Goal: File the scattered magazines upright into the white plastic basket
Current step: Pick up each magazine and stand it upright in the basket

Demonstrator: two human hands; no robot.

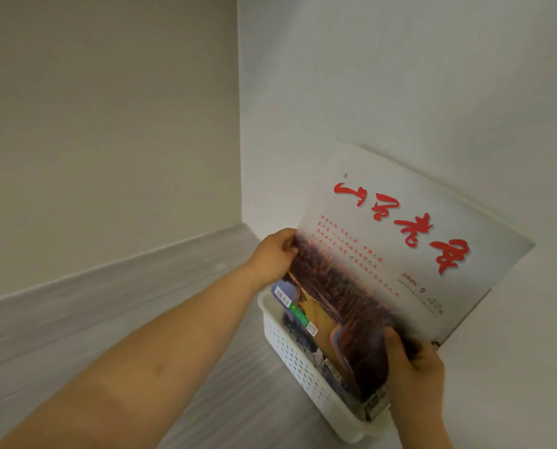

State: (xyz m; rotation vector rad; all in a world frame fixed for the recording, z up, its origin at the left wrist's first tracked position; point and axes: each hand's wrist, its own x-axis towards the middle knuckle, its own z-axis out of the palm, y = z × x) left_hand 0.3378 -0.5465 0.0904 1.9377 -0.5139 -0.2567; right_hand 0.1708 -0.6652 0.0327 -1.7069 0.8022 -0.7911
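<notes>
Several magazines (pixel 295 314) already stand in the white basket (pixel 291 354) by the wall; the red-titled magazine (pixel 400 241) leans half in, the left hand (pixel 275 254) pinching its side edge, the right hand (pixel 414 371) gripping its lower corner with curled fingers (pixel 393 341); any others left scattered are out of view.
</notes>
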